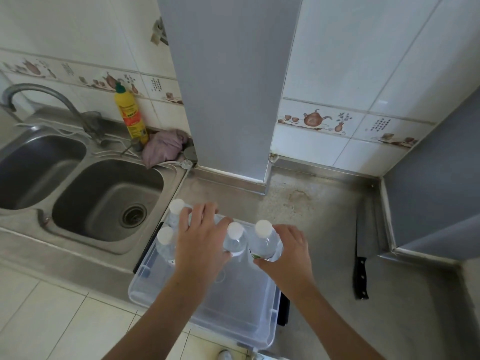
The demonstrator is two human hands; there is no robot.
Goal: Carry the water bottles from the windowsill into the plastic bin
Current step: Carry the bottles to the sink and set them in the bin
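Both forearms extended forward, left hand point(201, 236) and right hand point(288, 249) each with fingers curled.

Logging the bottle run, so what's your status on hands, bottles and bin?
Left hand grips one bottle, right hand grips another, both over the plastic bin. Two bottles already stand inside. Knife on counter, clear of the bin.

No legible text, even on yellow detergent bottle point(131, 118)
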